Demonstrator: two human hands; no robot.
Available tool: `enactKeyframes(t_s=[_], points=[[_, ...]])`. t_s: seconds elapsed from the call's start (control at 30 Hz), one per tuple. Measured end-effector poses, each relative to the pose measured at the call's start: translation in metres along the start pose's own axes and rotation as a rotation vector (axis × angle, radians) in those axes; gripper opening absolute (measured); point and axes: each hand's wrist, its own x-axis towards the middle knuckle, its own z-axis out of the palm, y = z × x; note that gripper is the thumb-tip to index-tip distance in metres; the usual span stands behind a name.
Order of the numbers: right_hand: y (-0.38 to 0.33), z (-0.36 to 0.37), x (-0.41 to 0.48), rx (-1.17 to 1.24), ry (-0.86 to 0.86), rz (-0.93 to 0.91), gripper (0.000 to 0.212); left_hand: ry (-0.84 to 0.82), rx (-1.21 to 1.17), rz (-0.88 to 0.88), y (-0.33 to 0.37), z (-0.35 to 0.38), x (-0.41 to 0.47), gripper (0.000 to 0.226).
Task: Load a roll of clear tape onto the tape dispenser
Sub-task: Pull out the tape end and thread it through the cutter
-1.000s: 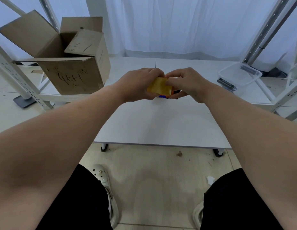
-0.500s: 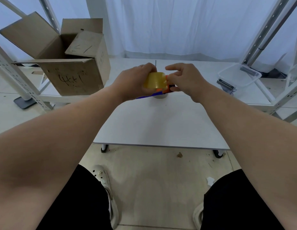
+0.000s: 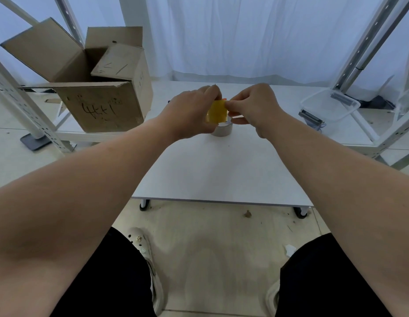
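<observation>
We're gripping the roll (image 3: pixel 216 113) with our left hand (image 3: pixel 189 113) while our right hand (image 3: pixel 256 108) pinches its top right corner.

Bare forearms (image 3: pixel 96 179), black shorts (image 3: pixel 103 284), white perforated clogs (image 3: pixel 143 245)

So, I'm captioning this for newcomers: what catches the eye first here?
The yellowish tape roll, gripped by the left hand and pinched by the right hand above the middle of the white table. Then the open cardboard box with scrawled writing at far left, and a clear plastic tub at far right.
</observation>
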Motion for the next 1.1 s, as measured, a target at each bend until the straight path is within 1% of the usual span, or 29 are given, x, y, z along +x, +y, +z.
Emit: enactKeyframes(t_s=[0.17,0.3,0.4,0.5,0.6,0.7,0.77,0.9,1.1], points=[[-0.004,0.001,-0.001,-0.119,0.013,0.001,0.014,-0.019,0.149,0.080,0.005,0.001,0.001,0.053],[-0.004,0.001,-0.003,-0.175,0.022,-0.040,0.016,-0.032,0.133,0.098,0.004,0.001,0.001,0.054],[-0.004,0.002,-0.005,-0.179,0.025,-0.067,0.022,-0.023,0.092,0.099,0.004,0.000,0.000,0.053],[-0.005,0.002,-0.004,-0.147,0.019,-0.086,0.020,0.004,0.021,0.067,0.004,0.000,0.001,0.049],[-0.004,-0.001,-0.002,-0.061,0.020,-0.060,0.018,0.011,-0.079,0.014,0.002,0.000,0.000,0.052],[-0.003,-0.006,-0.002,0.092,0.006,-0.021,0.017,0.021,-0.179,-0.051,-0.002,-0.001,0.000,0.056],[-0.003,-0.005,-0.003,0.129,-0.023,-0.014,0.018,0.021,-0.217,-0.077,-0.004,-0.002,0.000,0.059],[-0.002,-0.001,-0.005,0.021,-0.084,-0.033,0.018,0.029,-0.260,-0.112,-0.005,-0.001,0.002,0.063],[0.001,-0.001,-0.004,-0.070,-0.066,-0.073,0.014,0.024,-0.271,-0.146,-0.007,0.001,0.003,0.062]])
